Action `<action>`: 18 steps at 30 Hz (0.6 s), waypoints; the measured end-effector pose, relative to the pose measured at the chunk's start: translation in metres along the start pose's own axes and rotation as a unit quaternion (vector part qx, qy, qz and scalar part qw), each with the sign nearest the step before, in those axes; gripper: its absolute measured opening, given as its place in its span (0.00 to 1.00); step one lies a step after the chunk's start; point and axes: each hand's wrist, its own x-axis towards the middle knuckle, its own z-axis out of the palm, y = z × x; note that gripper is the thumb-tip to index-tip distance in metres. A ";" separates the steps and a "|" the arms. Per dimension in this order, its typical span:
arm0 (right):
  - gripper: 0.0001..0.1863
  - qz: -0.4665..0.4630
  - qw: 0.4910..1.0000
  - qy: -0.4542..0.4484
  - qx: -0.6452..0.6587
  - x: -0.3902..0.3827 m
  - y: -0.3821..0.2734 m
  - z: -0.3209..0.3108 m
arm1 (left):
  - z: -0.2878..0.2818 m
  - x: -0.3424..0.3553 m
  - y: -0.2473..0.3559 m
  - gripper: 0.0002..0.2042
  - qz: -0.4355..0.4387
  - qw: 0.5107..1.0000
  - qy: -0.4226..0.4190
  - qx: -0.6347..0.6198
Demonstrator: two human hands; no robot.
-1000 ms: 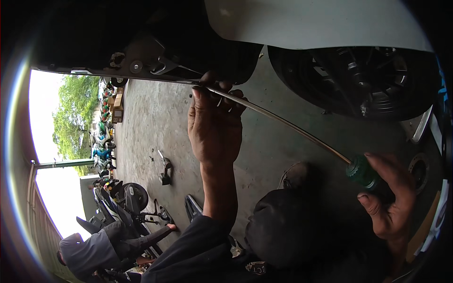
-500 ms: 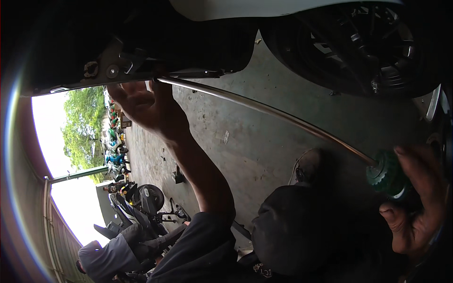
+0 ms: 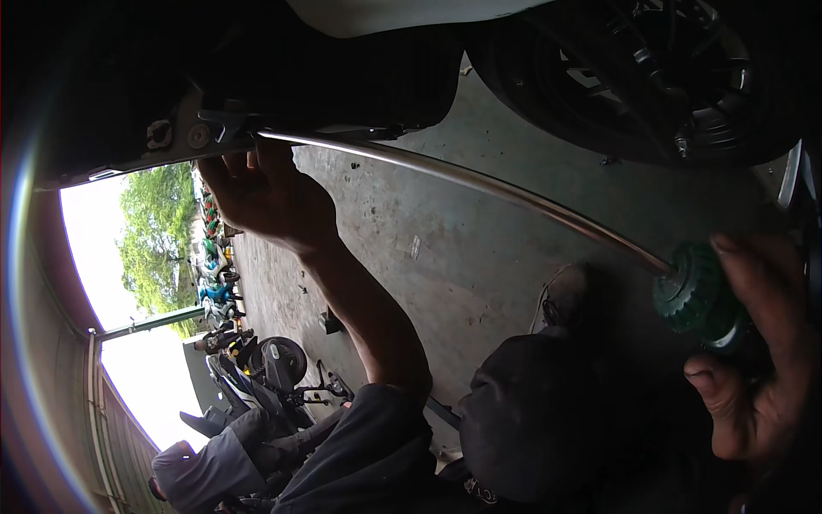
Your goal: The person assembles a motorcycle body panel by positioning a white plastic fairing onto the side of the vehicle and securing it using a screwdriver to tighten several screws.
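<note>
The left hand's (image 3: pixel 278 201) fingers reach the screwdriver's (image 3: pixel 479 182) tip end at the edge of the dark bodywork (image 3: pixel 377 77); shade hides whether they pinch the shaft or only steady it. Being so close to the tip, they probably guide it. The right hand (image 3: pixel 775 385) loosely grasps the green handle (image 3: pixel 692 291), index finger along its side and thumb standing off, a light hold that seems suited to turning; the palm side is lost in darkness. The long shaft slants across the gap between the hands, likely giving the right one room away from the panel.

Just past the tip, along that same edge, sit a metal bracket (image 3: pixel 224 120) and a round fastener (image 3: pixel 198 135). A wheel (image 3: pixel 659 86) stands beyond the bodywork's right end. Farther out, across the concrete floor (image 3: pixel 479 265), a co-worker (image 3: pixel 210 467) is beside a parked motorbike (image 3: pixel 278 364).
</note>
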 end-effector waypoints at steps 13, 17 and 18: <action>0.22 -0.018 1.000 0.005 -0.024 0.016 -0.001 0.001 | 0.009 -0.004 0.016 0.22 -0.120 0.970 0.017 -0.213; 0.21 -0.022 0.999 0.003 -0.042 0.020 -0.004 -0.003 | 0.016 -0.004 0.022 0.21 -0.139 0.962 0.043 -0.232; 0.21 -0.025 0.999 0.003 -0.038 0.023 -0.004 0.001 | 0.014 -0.003 0.020 0.21 -0.133 0.961 0.040 -0.238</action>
